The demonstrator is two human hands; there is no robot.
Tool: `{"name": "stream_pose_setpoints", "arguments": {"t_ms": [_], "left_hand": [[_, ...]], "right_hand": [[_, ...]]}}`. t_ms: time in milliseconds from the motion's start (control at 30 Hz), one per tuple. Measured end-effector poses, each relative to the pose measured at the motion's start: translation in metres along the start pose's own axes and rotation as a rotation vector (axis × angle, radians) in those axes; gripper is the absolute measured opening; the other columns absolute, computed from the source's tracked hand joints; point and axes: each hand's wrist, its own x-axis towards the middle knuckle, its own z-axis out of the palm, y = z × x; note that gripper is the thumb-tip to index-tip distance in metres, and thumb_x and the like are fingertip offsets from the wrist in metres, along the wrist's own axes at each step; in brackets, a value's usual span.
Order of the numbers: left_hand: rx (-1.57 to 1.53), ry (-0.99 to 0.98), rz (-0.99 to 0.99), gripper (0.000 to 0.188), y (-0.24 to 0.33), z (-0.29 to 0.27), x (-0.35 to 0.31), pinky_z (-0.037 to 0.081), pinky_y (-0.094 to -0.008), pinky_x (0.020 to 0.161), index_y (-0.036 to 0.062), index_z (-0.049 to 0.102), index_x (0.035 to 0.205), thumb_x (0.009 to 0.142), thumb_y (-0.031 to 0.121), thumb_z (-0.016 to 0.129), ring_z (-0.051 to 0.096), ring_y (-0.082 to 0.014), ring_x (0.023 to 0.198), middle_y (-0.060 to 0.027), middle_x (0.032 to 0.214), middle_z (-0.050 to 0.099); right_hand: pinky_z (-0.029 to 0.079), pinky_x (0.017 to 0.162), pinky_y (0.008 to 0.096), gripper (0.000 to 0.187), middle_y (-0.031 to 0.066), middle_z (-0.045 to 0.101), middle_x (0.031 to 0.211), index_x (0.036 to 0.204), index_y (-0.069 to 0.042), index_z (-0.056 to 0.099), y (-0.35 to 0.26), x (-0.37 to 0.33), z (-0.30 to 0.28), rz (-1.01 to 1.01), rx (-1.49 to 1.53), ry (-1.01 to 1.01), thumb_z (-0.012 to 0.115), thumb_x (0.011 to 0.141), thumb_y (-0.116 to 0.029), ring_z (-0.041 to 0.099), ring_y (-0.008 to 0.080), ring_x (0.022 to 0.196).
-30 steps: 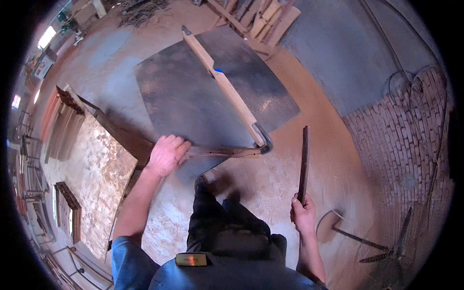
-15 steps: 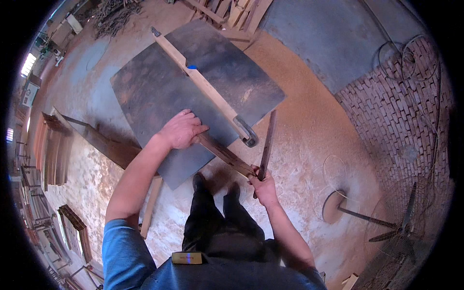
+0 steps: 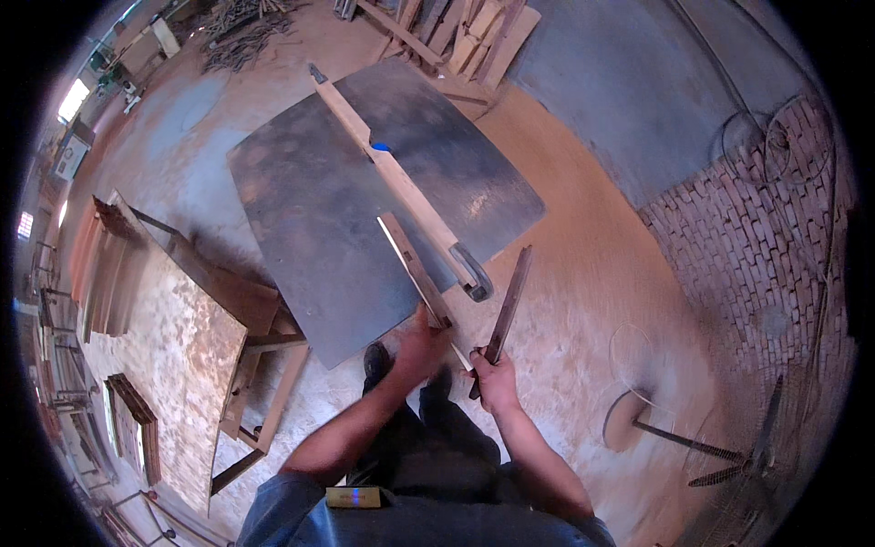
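Observation:
My left hand [image 3: 422,351], slightly blurred, is closed around the lower part of a wooden strip [image 3: 410,260] with a pale edge. The strip's far end reaches over the dark flat tabletop [image 3: 310,246], and its near end comes close to my right hand. My right hand [image 3: 496,381] grips a second, darker wooden strip [image 3: 510,305] near its lower end. That one points up and away, to the right of the tabletop. Across the tabletop runs a long pale wooden bar [image 3: 406,187] with dark ends and a blue spot near its notch.
A wooden board [image 3: 173,346] on a frame stands at my left, with stacked boards [image 3: 134,428] beyond it. Lumber [image 3: 474,41] leans at the far side. To the right are a fan [image 3: 752,460] with a round base and a brick-patterned surface [image 3: 747,210].
My left hand has moved from the first strip's far end toward my body and now holds its near part. The strip points more steeply away. My right hand still grips the darker strip.

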Motion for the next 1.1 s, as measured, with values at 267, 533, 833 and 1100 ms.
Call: {"name": "stream_pose_setpoints", "arguments": {"t_ms": [267, 533, 833, 1100], "left_hand": [[-0.216, 0.128, 0.024, 0.074, 0.032, -0.008, 0.046, 0.054, -0.049, 0.077, 0.0077, 0.015, 0.152, 0.093, 0.021, 0.057, 0.069, -0.0425, 0.088, -0.0263, 0.091, 0.068], [0.348, 0.207, 0.071, 0.052, 0.018, -0.042, 0.117, 0.054, -0.053, 0.076, 0.0001, 0.04, 0.13, 0.092, 0.032, 0.057, 0.068, -0.0441, 0.085, -0.0275, 0.089, 0.068], [0.241, 0.318, -0.034, 0.052, 0.035, -0.037, 0.126, 0.051, -0.0548, 0.086, -0.0067, 0.035, 0.13, 0.093, 0.025, 0.054, 0.063, -0.0501, 0.097, -0.0364, 0.101, 0.064], [0.244, 0.259, -0.138, 0.055, 0.044, -0.04, 0.124, 0.05, -0.0545, 0.089, -0.0067, 0.033, 0.131, 0.094, 0.028, 0.052, 0.062, -0.0508, 0.1, -0.0358, 0.104, 0.064]], "right_hand": [[0.052, 0.056, 0.0253, 0.02, 0.0053, 0.061, 0.084, 0.114, -0.001, 0.055, -0.042, -0.025, -0.028, -0.017, -0.2, -0.007, 0.054, 0.1, -0.016, 0.062, 0.0132, 0.069], [0.05, 0.07, 0.029, 0.049, 0.005, 0.06, 0.079, 0.147, -0.003, 0.042, -0.059, -0.107, -0.096, -0.069, -0.684, -0.112, 0.049, 0.102, -0.021, 0.058, 0.0128, 0.072], [0.049, 0.07, 0.0277, 0.045, 0.003, 0.057, 0.073, 0.145, -0.003, 0.046, -0.065, -0.106, -0.086, -0.064, -0.846, -0.173, 0.048, 0.103, -0.02, 0.056, 0.0119, 0.069], [0.052, 0.079, 0.0453, 0.044, 0.028, 0.068, 0.09, 0.142, -0.007, 0.049, -0.074, -0.091, -0.074, -0.154, -0.997, -0.197, 0.049, 0.101, -0.025, 0.067, 0.0435, 0.089]]}}
